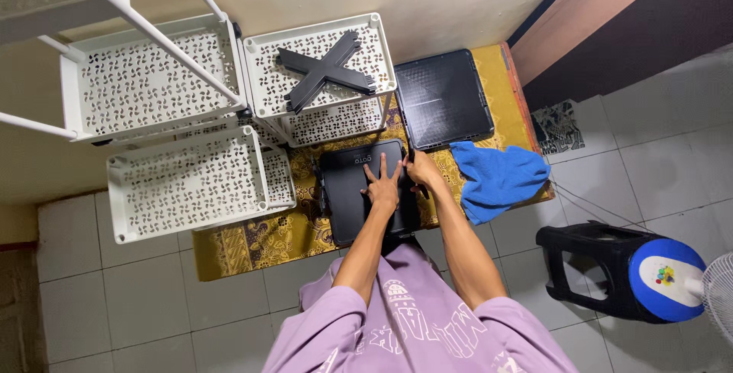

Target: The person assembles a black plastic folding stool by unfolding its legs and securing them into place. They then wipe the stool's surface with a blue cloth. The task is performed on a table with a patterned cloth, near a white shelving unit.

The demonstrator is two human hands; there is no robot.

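My left hand (382,186) lies spread flat on the stiff, smooth black panel (365,190), my right hand (421,171) curled at its edge, where I judge the grip best.

**What you can't really make out here**

The right hand (424,170) sits at the edge of the flat black plastic panel (347,190), and its fingers are mostly hidden, so the grip is anyone's guess. The left hand (382,187) covers part of that panel. The white perforated plastic shelf rack (153,83) runs off the top-left corner. The white fan (719,297) is cut off at right.
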